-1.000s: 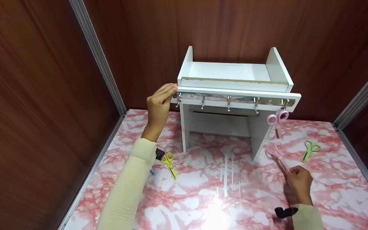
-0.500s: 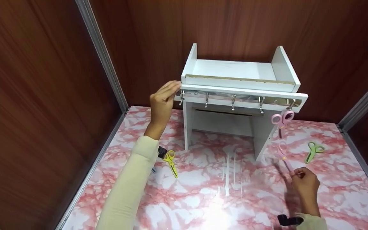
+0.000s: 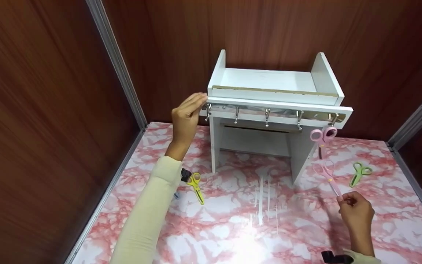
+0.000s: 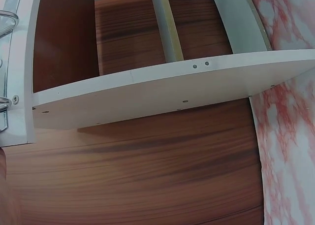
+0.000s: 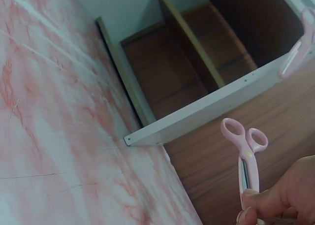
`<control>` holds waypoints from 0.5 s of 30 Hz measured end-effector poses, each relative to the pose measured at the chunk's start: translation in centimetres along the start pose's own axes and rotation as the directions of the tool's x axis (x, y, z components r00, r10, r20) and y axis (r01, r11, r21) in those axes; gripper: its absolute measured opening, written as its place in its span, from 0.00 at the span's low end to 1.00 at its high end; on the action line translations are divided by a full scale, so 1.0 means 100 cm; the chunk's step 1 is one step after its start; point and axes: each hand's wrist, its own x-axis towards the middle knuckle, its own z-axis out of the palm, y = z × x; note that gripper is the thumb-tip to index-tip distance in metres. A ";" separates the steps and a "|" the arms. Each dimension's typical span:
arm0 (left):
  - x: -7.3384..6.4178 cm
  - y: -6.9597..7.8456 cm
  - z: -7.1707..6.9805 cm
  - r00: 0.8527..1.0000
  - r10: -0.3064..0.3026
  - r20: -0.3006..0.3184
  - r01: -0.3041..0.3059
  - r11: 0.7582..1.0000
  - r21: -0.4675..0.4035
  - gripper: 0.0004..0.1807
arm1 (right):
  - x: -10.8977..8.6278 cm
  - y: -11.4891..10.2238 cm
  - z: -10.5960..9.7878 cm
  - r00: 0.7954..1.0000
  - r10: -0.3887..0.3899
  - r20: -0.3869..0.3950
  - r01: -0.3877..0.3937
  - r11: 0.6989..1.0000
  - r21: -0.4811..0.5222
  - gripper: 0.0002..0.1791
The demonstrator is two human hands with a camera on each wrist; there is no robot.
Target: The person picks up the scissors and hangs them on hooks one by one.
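Note:
In the head view my left hand holds the left end of the white hook rail, fingertips at its top corner. The rail spans the front of a white shelf unit. My right hand pinches pink scissors by the blade end, handles pointing up and away. Above them a second pair of pink scissors hangs by a handle loop from the rightmost hook. In the right wrist view thumb and fingers close on the held scissors' blades.
Green scissors lie on the pink marbled table to the right. Yellow scissors lie near the left sleeve, beside a partly hidden blue thing. Several metal hooks jut from the rail. Brown panels enclose the table.
My right hand has shifted slightly rightward with the pink scissors, whose handles have risen a little towards the hanging pair. My left hand stays at the rail's end. The head view shifted a little at first.

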 end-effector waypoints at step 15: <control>0.001 -0.001 0.003 0.999 0.019 -0.029 -0.020 1.000 -0.015 0.08 | -0.007 -0.010 -0.009 1.000 0.022 -0.019 -0.022 1.000 0.012 0.04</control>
